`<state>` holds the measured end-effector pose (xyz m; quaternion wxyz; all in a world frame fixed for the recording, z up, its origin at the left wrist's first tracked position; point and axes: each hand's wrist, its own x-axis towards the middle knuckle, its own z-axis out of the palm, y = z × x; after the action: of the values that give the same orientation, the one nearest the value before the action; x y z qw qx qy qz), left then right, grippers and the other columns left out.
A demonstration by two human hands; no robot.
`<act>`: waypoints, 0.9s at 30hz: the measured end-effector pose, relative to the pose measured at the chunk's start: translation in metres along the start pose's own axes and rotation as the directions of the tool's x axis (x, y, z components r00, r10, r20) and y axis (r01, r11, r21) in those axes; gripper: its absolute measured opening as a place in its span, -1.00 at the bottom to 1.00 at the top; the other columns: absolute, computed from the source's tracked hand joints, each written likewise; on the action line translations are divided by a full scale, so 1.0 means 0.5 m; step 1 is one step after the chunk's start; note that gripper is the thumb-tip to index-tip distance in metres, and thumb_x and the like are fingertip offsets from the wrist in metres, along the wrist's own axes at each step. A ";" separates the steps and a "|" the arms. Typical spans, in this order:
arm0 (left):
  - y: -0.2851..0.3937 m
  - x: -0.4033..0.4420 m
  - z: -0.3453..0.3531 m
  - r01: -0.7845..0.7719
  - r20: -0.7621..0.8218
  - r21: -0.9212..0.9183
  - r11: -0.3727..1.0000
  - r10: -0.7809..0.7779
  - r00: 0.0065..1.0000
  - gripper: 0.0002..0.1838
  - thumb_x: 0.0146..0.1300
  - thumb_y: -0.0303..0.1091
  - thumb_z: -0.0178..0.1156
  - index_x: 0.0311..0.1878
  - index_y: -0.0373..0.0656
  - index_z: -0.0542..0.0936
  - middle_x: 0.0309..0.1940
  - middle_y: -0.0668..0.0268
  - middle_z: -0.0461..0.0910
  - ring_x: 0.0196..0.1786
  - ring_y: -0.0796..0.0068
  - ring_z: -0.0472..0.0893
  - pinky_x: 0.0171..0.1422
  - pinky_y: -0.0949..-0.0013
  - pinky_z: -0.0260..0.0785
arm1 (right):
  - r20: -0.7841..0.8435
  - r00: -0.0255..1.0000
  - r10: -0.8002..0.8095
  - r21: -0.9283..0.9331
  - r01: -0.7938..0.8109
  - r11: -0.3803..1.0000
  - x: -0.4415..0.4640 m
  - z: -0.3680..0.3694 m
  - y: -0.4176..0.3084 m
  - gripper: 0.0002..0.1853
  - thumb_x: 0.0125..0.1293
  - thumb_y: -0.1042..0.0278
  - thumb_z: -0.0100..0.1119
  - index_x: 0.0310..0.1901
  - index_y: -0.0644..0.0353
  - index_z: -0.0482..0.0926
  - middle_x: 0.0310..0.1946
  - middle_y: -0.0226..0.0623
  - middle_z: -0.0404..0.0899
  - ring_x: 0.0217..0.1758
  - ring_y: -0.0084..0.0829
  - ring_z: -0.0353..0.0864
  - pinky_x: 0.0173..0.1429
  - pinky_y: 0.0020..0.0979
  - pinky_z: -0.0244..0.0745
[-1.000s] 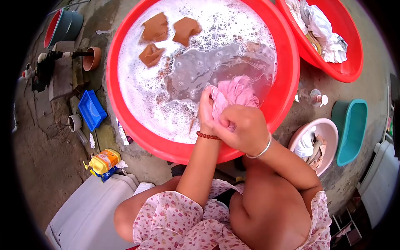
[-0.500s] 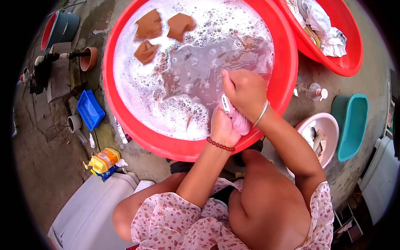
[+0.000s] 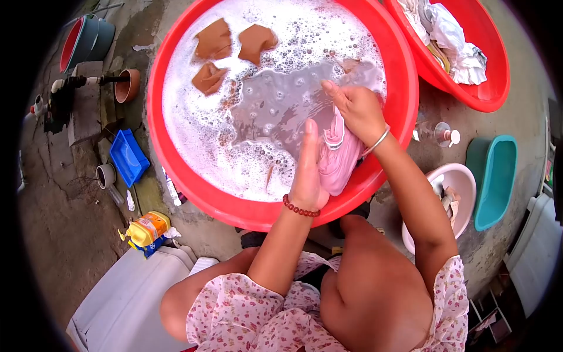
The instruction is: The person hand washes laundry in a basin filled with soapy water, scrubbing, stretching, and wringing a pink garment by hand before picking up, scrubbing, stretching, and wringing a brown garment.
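Note:
A pink cloth garment (image 3: pixel 341 157) with a white-lettered dark label on its band lies bunched between my hands, over the near right rim of a large red basin (image 3: pixel 202 196). My left hand (image 3: pixel 309 170), with a red bead bracelet, is open, its fingers straight and its palm edge against the cloth. My right hand (image 3: pixel 359 112), wearing a silver bangle, grips the garment's upper right side, thumb stretched away; its other fingers are partly hidden. Soapy water (image 3: pixel 275 111) fills the basin, with brown cloth (image 3: pixel 213 40) poking through the foam at the upper left.
A second red basin (image 3: pixel 492 76) at the upper right holds white clothes (image 3: pixel 450 29). On the right are a pale pink basin (image 3: pixel 467 190), a teal tub (image 3: pixel 498 182) and a clear bottle (image 3: pixel 434 134). A yellow jug (image 3: pixel 148 227) and blue tray (image 3: pixel 129 156) stand left.
My hands have moved apart from a tight squeeze around the pink garment. My left fingers have straightened, and the cloth has spread out between the hands.

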<state>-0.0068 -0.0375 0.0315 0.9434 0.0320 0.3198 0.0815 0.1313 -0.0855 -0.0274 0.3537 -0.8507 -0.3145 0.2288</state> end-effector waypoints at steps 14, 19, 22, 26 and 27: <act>0.076 0.054 -0.112 -0.431 -0.260 0.745 0.510 0.816 0.516 -0.63 0.39 -0.11 -0.02 -0.31 -0.29 0.46 -0.46 0.34 0.48 -0.36 0.57 0.43 -0.18 0.46 0.33 | 0.020 0.895 -0.446 0.071 0.443 0.894 -0.142 0.016 -0.105 -0.74 0.13 0.16 0.18 -0.55 0.14 0.48 -0.62 -0.21 0.47 -0.56 -0.19 0.51 -0.52 -0.24 0.36; 0.019 0.042 -0.129 -0.261 0.017 0.098 0.960 0.260 0.965 -0.65 0.39 -0.08 -0.06 -0.11 -0.19 0.48 -0.23 0.31 0.55 -0.15 0.50 0.53 -0.03 0.42 0.40 | -0.005 0.837 -0.547 -0.111 0.543 0.832 -0.118 0.040 -0.118 -0.68 0.17 0.22 0.12 -0.69 0.11 0.42 -0.74 -0.28 0.40 -0.66 -0.23 0.47 -0.61 -0.27 0.32; -0.017 0.016 -0.021 -0.119 -0.247 -0.066 0.991 0.100 0.964 -0.66 0.39 -0.07 -0.10 -0.09 -0.12 0.51 -0.15 0.33 0.57 -0.01 0.44 0.54 0.05 0.40 0.40 | -0.155 0.880 -0.449 -0.244 0.406 0.881 -0.066 0.025 -0.081 -0.67 0.19 0.26 0.08 -0.72 0.11 0.42 -0.76 -0.31 0.38 -0.70 -0.28 0.45 -0.63 -0.28 0.30; 0.009 0.042 -0.091 -0.046 -0.201 -0.086 0.995 0.028 0.979 -0.67 0.38 -0.09 -0.13 -0.07 -0.10 0.50 -0.13 0.30 0.56 0.00 0.43 0.53 0.06 0.34 0.40 | -0.138 0.846 -0.515 -0.137 0.499 0.856 -0.154 0.032 -0.143 -0.69 0.20 0.28 0.07 -0.69 0.12 0.47 -0.78 -0.27 0.39 -0.72 -0.26 0.44 -0.64 -0.25 0.29; 0.017 0.100 -0.184 0.156 0.412 -0.178 0.972 -0.071 0.909 -0.67 0.39 -0.09 -0.15 -0.06 -0.08 0.50 -0.10 0.29 0.55 0.02 0.41 0.52 0.08 0.31 0.39 | -0.137 0.849 -0.510 -0.139 0.494 0.858 -0.166 0.043 -0.148 -0.69 0.20 0.28 0.07 -0.69 0.12 0.47 -0.78 -0.27 0.39 -0.72 -0.26 0.44 -0.64 -0.25 0.29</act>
<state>-0.0247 -0.0198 -0.0704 0.9903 -0.0689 0.1100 0.0505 0.0324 -0.0927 0.0275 0.3841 -0.7715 -0.5057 0.0397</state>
